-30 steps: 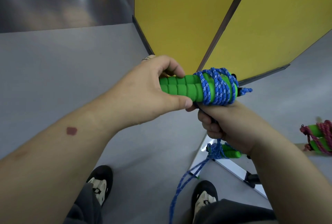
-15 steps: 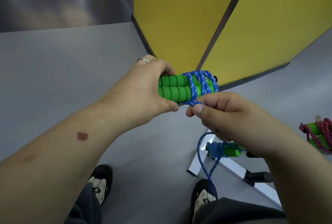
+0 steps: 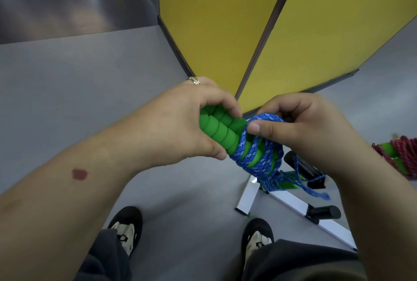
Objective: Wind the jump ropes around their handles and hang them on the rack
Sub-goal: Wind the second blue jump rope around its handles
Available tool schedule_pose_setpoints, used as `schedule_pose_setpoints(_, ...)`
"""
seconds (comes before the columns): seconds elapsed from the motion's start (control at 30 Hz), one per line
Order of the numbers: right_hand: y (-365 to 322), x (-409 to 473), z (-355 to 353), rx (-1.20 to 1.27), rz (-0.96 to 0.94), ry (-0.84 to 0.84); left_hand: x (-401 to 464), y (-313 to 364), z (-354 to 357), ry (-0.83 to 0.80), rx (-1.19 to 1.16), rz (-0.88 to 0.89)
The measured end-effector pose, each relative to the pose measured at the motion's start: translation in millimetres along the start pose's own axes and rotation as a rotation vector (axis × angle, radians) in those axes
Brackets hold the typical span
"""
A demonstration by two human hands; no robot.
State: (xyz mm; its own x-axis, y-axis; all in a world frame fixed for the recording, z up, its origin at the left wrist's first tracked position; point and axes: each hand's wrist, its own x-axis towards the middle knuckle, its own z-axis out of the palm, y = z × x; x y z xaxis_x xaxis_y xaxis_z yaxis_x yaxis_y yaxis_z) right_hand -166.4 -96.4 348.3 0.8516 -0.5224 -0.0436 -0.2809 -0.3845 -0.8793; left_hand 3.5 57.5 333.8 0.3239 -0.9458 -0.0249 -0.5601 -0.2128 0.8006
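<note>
My left hand (image 3: 180, 122) grips two ribbed green foam handles (image 3: 220, 130) held side by side, tilted down to the right. Blue rope (image 3: 255, 156) is coiled in several turns around their right end. My right hand (image 3: 300, 127) pinches a loop of that blue rope between thumb and fingers at the top of the coil. The rope's loose end (image 3: 312, 189) hangs blurred below my right wrist. A second rope, red (image 3: 404, 156), is wound on green handles at the right edge.
A white rack (image 3: 291, 204) with black pegs stands on the grey floor under my right hand, with another blue-wound green handle (image 3: 286, 184) behind it. Yellow partition panels (image 3: 225, 21) rise ahead. My two shoes (image 3: 126, 231) show at the bottom.
The handles have tilted downward to the right. My right hand rose from under the coil to its top, carrying the rope over; the long hanging strand is now a short loose end.
</note>
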Motion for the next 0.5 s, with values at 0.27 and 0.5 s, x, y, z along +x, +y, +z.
schedule_pose_setpoints(0.27, 15.0, 7.3, -0.9, 0.428, 0.187, -0.033, -2.4, 2.3, -7.5, -0.049, -0.435, 0.059)
schedule_pose_setpoints(0.5, 38.3, 14.8, 5.0, 0.560, 0.410, -0.071, 2.2, -1.2, -7.7, -0.068, -0.963, 0.107)
